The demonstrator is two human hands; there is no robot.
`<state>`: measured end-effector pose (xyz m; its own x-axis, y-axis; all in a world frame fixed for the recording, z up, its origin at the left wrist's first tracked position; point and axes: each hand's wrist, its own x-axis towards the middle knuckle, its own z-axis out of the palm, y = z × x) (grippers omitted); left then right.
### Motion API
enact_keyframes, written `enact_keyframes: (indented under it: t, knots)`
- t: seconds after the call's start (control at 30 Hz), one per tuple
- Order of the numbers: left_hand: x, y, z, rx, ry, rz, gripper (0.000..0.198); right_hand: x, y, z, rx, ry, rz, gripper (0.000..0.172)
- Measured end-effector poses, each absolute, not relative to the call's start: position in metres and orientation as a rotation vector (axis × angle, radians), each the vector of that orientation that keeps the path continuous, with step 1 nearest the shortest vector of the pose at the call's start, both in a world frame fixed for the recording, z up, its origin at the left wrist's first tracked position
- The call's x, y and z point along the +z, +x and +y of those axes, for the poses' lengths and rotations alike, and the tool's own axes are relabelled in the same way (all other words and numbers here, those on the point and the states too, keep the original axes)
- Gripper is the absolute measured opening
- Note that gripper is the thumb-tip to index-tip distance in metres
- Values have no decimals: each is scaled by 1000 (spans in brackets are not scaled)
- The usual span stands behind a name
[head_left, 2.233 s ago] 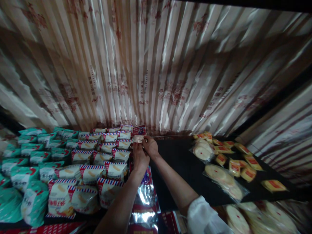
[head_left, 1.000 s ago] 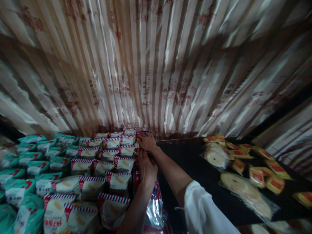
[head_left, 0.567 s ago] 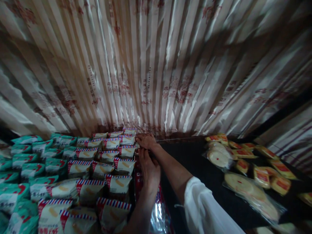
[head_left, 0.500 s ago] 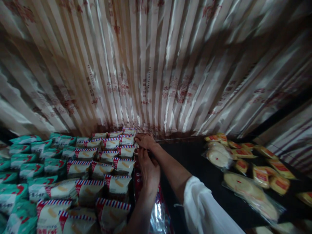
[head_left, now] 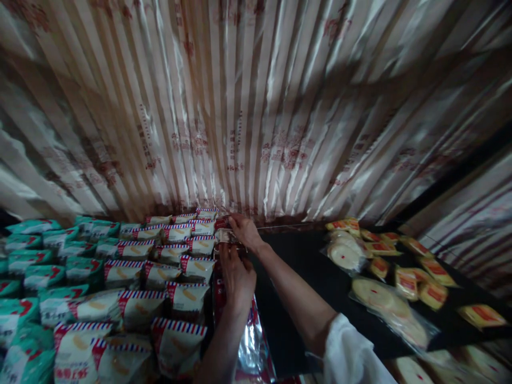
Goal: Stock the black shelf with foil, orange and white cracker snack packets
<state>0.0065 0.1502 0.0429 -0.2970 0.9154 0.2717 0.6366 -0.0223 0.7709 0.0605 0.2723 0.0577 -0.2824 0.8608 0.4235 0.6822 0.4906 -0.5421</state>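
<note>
Right hand [head_left: 245, 233] on maroon packet [head_left: 223, 224], print illegible.

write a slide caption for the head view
Left hand and right hand at a dark red packet, beside striped-top snack bags with teal bags farther left.

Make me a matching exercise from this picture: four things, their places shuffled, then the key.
1. Left hand
2. Teal bags
3. Right hand
4. Yellow packets

A. On the black surface, toward the picture's right
B. The farther of the two hands, its arm white-sleeved
C. Along the picture's left edge
D. The nearer of the two hands, at the red-and-silver packaging

Pairs: 1-D, 2-C, 3-B, 4-A
</note>
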Motion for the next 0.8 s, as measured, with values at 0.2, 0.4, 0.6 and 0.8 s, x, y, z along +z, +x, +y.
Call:
enact_keyframes:
  t: [0.2, 0.4, 0.6, 0.8]
  knots:
    - [61, 2, 126, 1349, 1685, 1840, 35, 69, 106, 213, 344, -1219, -1670, 34]
    - [80, -9, 17, 1185, 1609, 1254, 27, 59, 129, 85, 596, -1258, -1182, 37]
    - [30, -41, -120, 412, 1704, 980, 30, 9, 119, -75, 843, -1526, -1038, 31]
    - [-40, -66, -153, 120, 1558, 1476, 36, -53, 102, -132, 1317, -1739, -1341, 33]
